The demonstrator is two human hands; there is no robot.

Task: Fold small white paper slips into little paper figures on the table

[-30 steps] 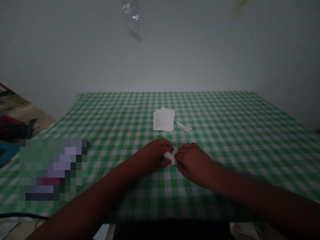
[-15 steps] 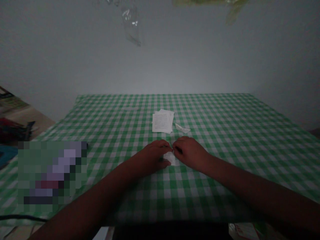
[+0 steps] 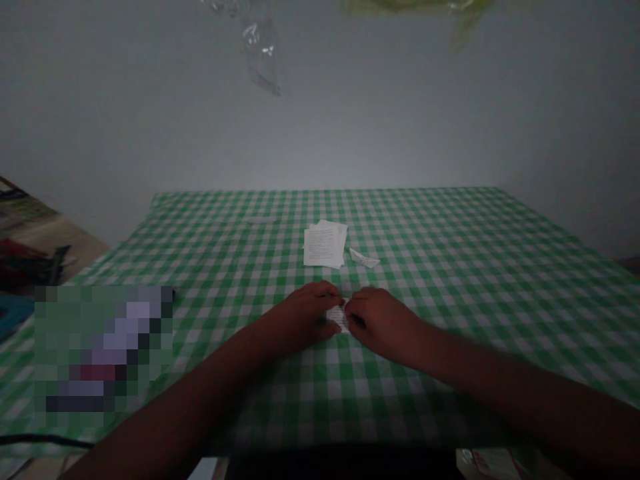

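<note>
left hand (image 3: 303, 319) | right hand (image 3: 383, 325) | fingers (image 3: 325, 289) of both curled, pinching small printed paper slip (image 3: 339, 317) from either side | slip on green gingham tablecloth (image 3: 450, 280), near printed paper stack (image 3: 324, 245) and folded paper scrap (image 3: 364, 258)

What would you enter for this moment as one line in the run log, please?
left hand: at small printed paper slip | right hand: at same slip | nearby: stack of printed sheets, folded paper scrap | surface: green gingham tablecloth
</note>
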